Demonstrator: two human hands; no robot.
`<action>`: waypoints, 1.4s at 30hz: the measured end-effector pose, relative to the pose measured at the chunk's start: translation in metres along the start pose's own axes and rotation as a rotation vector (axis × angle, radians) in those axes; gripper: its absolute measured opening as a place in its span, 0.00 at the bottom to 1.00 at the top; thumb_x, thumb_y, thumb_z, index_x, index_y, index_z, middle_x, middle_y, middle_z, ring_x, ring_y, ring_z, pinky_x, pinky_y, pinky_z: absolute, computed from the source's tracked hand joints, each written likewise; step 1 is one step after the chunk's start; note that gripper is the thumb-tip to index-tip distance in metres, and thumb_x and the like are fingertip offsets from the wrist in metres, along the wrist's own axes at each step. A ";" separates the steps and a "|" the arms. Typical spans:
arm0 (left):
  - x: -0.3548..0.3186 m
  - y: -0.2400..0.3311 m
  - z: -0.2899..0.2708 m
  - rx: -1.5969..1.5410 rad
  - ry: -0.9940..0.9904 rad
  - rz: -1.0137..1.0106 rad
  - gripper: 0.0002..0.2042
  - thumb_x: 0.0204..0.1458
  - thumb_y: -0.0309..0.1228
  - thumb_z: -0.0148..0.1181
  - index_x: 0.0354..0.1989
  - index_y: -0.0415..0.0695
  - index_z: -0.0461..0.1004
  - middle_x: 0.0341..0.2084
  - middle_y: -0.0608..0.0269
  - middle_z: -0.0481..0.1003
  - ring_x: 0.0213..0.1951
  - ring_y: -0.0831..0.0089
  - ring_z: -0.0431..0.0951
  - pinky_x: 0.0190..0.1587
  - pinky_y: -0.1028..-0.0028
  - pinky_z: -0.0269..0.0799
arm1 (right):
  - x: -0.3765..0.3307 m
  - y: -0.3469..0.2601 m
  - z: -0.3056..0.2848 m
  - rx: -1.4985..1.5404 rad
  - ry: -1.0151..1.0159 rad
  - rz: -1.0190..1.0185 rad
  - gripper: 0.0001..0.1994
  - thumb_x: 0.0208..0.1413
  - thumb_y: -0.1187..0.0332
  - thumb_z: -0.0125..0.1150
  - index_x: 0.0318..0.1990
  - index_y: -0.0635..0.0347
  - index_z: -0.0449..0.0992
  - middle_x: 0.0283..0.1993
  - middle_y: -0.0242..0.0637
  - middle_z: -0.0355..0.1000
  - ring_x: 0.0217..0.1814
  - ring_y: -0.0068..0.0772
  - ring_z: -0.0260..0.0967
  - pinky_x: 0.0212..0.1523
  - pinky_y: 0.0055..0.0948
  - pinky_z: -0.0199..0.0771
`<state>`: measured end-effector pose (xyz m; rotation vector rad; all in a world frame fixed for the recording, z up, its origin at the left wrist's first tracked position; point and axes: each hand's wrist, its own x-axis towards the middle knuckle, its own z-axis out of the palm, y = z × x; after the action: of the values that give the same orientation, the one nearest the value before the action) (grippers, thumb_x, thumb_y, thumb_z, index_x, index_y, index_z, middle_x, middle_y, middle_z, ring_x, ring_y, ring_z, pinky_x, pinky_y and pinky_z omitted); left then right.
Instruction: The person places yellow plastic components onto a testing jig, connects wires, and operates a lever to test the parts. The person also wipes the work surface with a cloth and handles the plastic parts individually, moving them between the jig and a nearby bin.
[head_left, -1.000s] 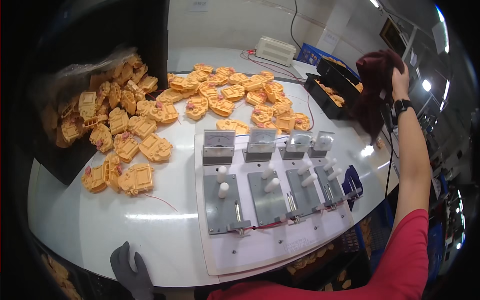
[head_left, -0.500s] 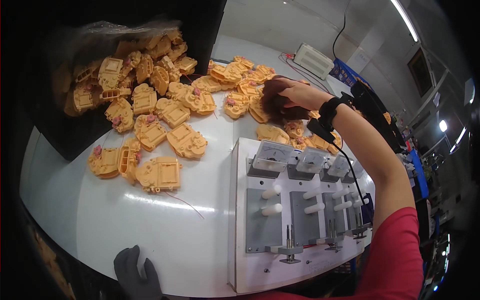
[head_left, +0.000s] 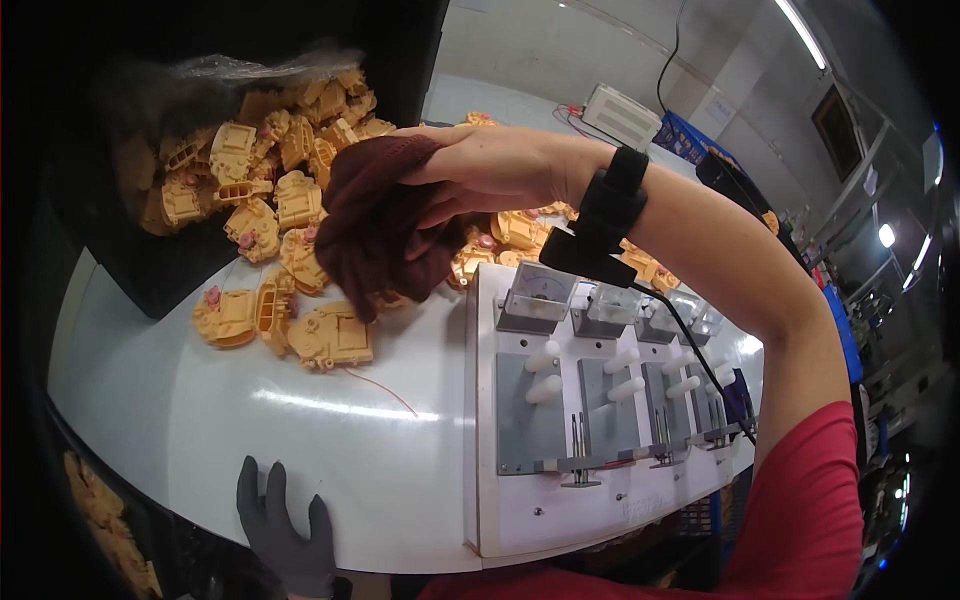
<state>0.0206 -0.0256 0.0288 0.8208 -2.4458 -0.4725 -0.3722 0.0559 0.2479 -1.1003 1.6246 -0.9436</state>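
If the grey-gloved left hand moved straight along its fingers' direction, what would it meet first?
The left hand would probably meet the leftmost yellow plastic housing on the white table; depth is unclear.

Right hand (head_left: 485, 165) with dark red cloth (head_left: 375, 215): 2 o'clock at 1.0 s ago, 1 o'clock at 0.5 s, now 11 o'clock, hiding several orange parts (head_left: 333, 337). Gloved left hand (head_left: 288, 535), 7 o'clock: fingers spread wider.

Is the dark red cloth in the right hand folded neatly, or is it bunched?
Bunched: the dark red cloth is gathered in loose creases at the right hand, its lower end hanging.
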 end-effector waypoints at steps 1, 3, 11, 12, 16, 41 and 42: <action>0.000 0.000 0.000 0.000 -0.008 -0.018 0.30 0.46 0.28 0.64 0.63 0.41 0.71 0.68 0.42 0.62 0.67 0.43 0.64 0.65 0.53 0.64 | -0.002 -0.003 0.004 0.006 -0.071 -0.072 0.23 0.73 0.69 0.39 0.73 0.59 0.57 0.71 0.49 0.62 0.69 0.45 0.67 0.70 0.43 0.67; 0.000 0.000 0.000 0.004 -0.011 -0.013 0.32 0.45 0.29 0.65 0.64 0.42 0.70 0.70 0.42 0.59 0.69 0.43 0.61 0.66 0.52 0.63 | -0.009 -0.010 0.005 0.023 -0.015 -0.058 0.23 0.72 0.68 0.42 0.72 0.56 0.59 0.69 0.45 0.65 0.69 0.42 0.66 0.70 0.42 0.66; -0.002 -0.003 0.001 0.051 -0.036 0.027 0.34 0.46 0.35 0.66 0.66 0.43 0.67 0.71 0.42 0.58 0.71 0.41 0.58 0.69 0.48 0.56 | -0.078 -0.023 -0.083 0.061 0.669 -0.055 0.19 0.72 0.65 0.48 0.65 0.63 0.66 0.62 0.45 0.72 0.63 0.39 0.73 0.67 0.42 0.71; -0.001 -0.003 0.001 0.057 -0.040 0.028 0.34 0.46 0.35 0.66 0.66 0.43 0.68 0.71 0.42 0.58 0.71 0.40 0.58 0.69 0.48 0.56 | -0.079 -0.029 -0.104 0.009 0.780 -0.110 0.19 0.71 0.66 0.48 0.65 0.63 0.66 0.61 0.45 0.73 0.61 0.39 0.73 0.65 0.39 0.72; 0.002 0.001 -0.002 0.070 -0.059 0.021 0.34 0.46 0.35 0.65 0.65 0.41 0.68 0.70 0.43 0.60 0.71 0.40 0.58 0.69 0.47 0.56 | -0.076 -0.063 -0.194 -0.168 0.896 -0.730 0.27 0.67 0.71 0.53 0.73 0.49 0.59 0.68 0.41 0.67 0.71 0.36 0.63 0.71 0.38 0.63; 0.005 0.002 -0.005 0.067 -0.064 0.022 0.34 0.46 0.35 0.66 0.65 0.39 0.68 0.69 0.43 0.61 0.71 0.41 0.58 0.69 0.48 0.56 | 0.027 0.049 -0.053 -0.069 0.088 0.270 0.27 0.69 0.72 0.46 0.75 0.56 0.54 0.74 0.41 0.57 0.72 0.35 0.61 0.68 0.32 0.70; 0.003 0.001 -0.003 0.051 -0.062 0.008 0.34 0.46 0.35 0.66 0.65 0.40 0.68 0.69 0.43 0.61 0.71 0.41 0.58 0.69 0.48 0.56 | 0.029 0.046 -0.043 -0.078 0.088 0.257 0.28 0.69 0.73 0.46 0.75 0.56 0.54 0.73 0.42 0.59 0.72 0.36 0.62 0.69 0.33 0.70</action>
<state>0.0195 -0.0275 0.0330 0.8291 -2.5264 -0.4405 -0.4290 0.0460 0.2094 -0.8850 1.8375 -0.7745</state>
